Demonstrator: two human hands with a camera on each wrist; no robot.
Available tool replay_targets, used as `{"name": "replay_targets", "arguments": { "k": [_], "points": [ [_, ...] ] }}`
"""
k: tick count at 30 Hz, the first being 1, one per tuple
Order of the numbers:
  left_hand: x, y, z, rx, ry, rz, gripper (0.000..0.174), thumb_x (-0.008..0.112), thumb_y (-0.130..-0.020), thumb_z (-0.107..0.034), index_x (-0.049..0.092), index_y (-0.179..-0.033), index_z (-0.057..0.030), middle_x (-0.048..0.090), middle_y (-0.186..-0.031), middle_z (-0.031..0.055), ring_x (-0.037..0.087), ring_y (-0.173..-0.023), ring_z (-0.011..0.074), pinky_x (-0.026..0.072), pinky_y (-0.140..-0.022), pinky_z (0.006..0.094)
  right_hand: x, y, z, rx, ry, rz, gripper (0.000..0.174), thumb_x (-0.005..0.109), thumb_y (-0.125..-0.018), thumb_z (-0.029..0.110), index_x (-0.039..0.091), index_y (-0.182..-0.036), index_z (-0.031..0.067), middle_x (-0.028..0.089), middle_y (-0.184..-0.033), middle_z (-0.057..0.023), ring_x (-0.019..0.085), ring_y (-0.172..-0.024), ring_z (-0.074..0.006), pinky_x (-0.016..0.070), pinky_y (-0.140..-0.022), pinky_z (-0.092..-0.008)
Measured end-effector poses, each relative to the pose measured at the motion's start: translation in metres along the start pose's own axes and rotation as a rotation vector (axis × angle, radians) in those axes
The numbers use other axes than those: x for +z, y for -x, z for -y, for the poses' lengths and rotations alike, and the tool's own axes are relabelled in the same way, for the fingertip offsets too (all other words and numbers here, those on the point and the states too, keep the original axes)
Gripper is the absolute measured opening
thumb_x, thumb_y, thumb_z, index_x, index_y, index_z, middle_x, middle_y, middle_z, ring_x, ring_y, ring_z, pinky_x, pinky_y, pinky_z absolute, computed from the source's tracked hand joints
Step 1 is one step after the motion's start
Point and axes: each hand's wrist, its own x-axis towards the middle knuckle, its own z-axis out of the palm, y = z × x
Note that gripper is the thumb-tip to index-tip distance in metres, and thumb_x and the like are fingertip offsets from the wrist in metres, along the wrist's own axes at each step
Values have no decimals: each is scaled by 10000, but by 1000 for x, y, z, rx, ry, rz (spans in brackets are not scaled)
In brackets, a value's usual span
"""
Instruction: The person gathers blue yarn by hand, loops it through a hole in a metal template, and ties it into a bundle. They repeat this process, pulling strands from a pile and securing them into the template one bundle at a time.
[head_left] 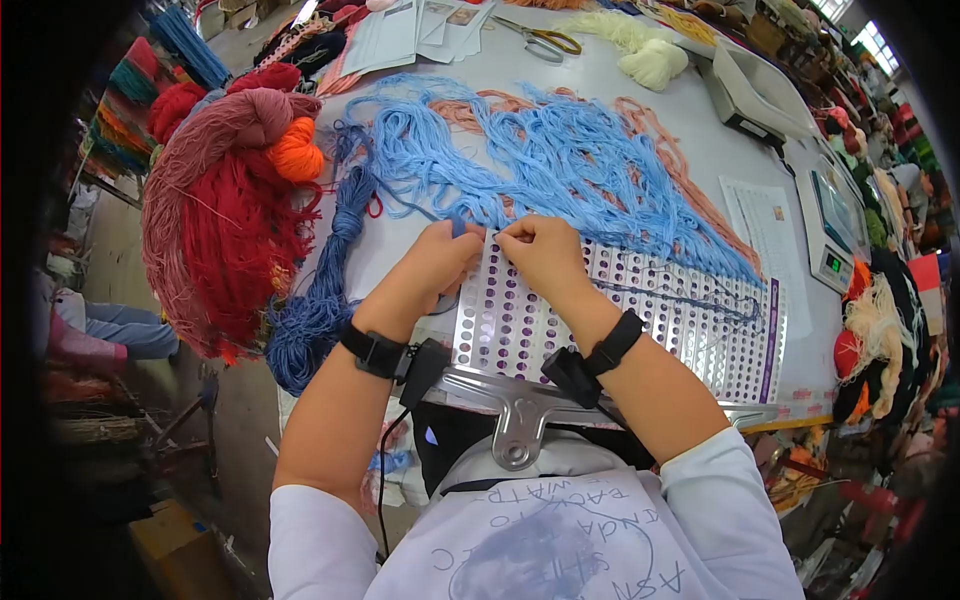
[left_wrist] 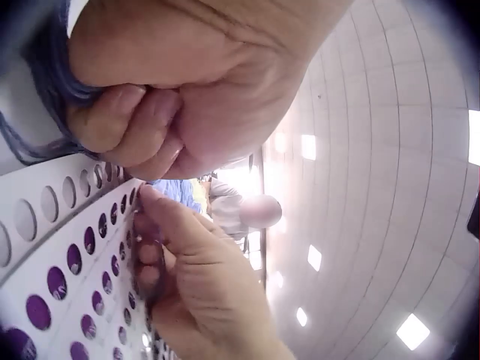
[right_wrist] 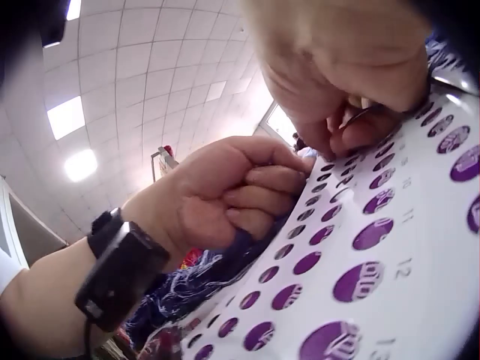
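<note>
Both hands meet at the top left corner of a white punched card (head_left: 500,330) with rows of holes showing purple. My left hand (head_left: 440,262) has its fingers curled round dark blue yarn (left_wrist: 52,82), which loops over the hand in the left wrist view. Thumb and forefinger of my right hand (head_left: 545,258) pinch at the card's top edge, right beside the left hand. A dark, curved, shiny piece (left_wrist: 156,274) lies against the right hand's curled fingers; I cannot tell what it is. Printed numbers run beside the holes in the right wrist view.
Light blue yarn (head_left: 600,150) spreads behind the card, over salmon strands. A navy skein (head_left: 345,230) and red yarn (head_left: 240,200) hang at left. A metal clamp bar (head_left: 520,405) runs along the near edge. Scissors (head_left: 545,42), papers (head_left: 400,35) and a digital scale (head_left: 832,220) lie around.
</note>
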Motion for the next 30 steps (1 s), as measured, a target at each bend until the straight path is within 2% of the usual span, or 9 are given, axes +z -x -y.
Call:
{"name": "replay_targets", "arguments": {
  "k": [6, 12, 16, 18, 20, 22, 26, 29, 30],
  "points": [
    [-5, -34, 10, 263, -336, -35, 79, 548, -818, -130, 592, -829, -66, 488, -640, -40, 358, -454, 38, 237, -391, 207, 9, 3, 4, 0, -8, -166, 114, 666, -709, 144, 678, -750, 37, 646, -658, -118, 634, -601, -248, 495, -600, -332],
    [-2, -22, -11, 47, -276, -11, 103, 628, -785, -157, 608, -799, -57, 520, -648, -22, 376, -471, 39, 259, -409, 214, 12, 15, -4, -214, 65, -203, 98, 638, -743, 103, 675, -764, 15, 634, -761, -114, 611, -641, -252, 474, -612, -332],
    [-1, -28, -3, 158, -229, -26, 93, 624, -775, -146, 600, -799, -59, 488, -621, -41, 362, -464, 41, 254, -408, 221, 3, 16, -16, -226, -130, -135, 153, 631, -749, 100, 703, -864, 29, 627, -790, -99, 597, -637, -232, 459, -602, -314],
    [-6, -26, -1, 202, -238, -70, 86, 604, -781, -144, 589, -793, -60, 497, -630, -29, 380, -475, 52, 268, -417, 221, -10, 11, -13, 110, -320, 128, 176, 628, -756, 116, 705, -890, 31, 631, -801, -103, 597, -643, -229, 461, -608, -304],
    [-21, -27, -2, 252, -248, -113, 82, 583, -787, -142, 577, -786, -60, 506, -640, -17, 398, -487, 63, 282, -425, 221, -24, 13, -3, 158, -279, 152, 204, 632, -755, 138, 698, -919, 38, 622, -822, -103, 603, -694, -234, 470, -640, -318],
    [-57, -35, 0, 293, 130, -236, 84, 542, -806, -152, 545, -784, -72, 529, -682, 16, 450, -549, 93, 327, -458, 231, -29, 15, -2, -163, 198, 12, 216, 629, -759, 144, 686, -946, 53, 600, -838, -98, 600, -755, -254, 480, -687, -348],
    [-69, -21, -11, 308, 549, -333, 110, 510, -860, -190, 523, -807, -94, 560, -739, 32, 531, -662, 148, 426, -590, 255, -24, 17, -2, -236, 398, -23, 187, 634, -758, 131, 674, -924, 56, 571, -853, -99, 591, -777, -283, 481, -712, -389],
    [-65, -20, -4, 347, 725, 183, 131, 480, -924, -178, 535, -907, -60, 603, -799, 61, 580, -718, 192, 469, -659, 299, -21, 16, 7, -193, 458, 0, 105, 637, -749, 113, 660, -832, 54, 561, -861, -104, 574, -802, -302, 476, -718, -401],
    [-54, -18, -6, 327, 647, 109, 148, 481, -924, -168, 524, -999, -47, 611, -809, 73, 600, -712, 186, 486, -686, 304, -20, 14, 3, -300, 496, -40, 88, 638, -742, 109, 637, -810, 53, 557, -857, -101, 564, -821, -304, 465, -720, -402]
  ]
}}
